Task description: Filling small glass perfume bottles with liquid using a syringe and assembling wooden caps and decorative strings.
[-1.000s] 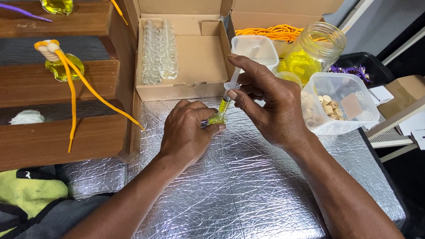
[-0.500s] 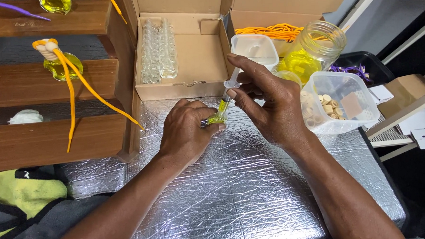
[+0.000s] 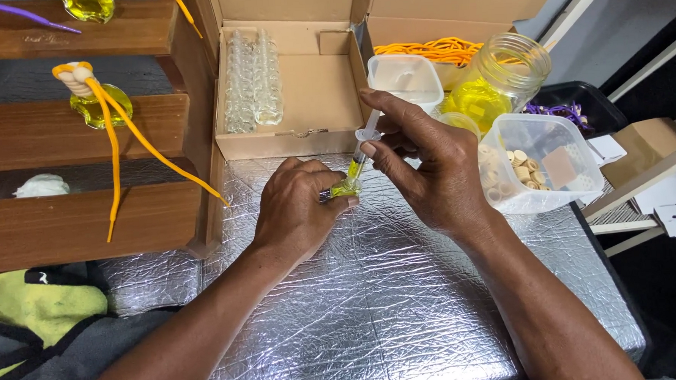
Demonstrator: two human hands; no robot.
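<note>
My left hand (image 3: 297, 211) is closed around a small glass bottle (image 3: 343, 189) holding yellow liquid, resting on the silver foil mat (image 3: 358, 311). My right hand (image 3: 428, 167) grips a clear syringe (image 3: 361, 152) with yellow liquid inside, its tip set into the bottle's mouth and a finger on the plunger. Most of the bottle is hidden inside my fingers.
An open cardboard box (image 3: 311, 85) behind my hands holds rows of small empty glass bottles (image 3: 251, 80). To the right stand a jar of yellow liquid (image 3: 500, 80), a clear tub of corks (image 3: 538, 162) and orange cords (image 3: 431, 51). Wooden shelves (image 3: 84, 125) at left carry filled bottles.
Almost nothing differs: both hands stay in place on the bottle and syringe, with only a slight shift of my right fingers on the plunger.
</note>
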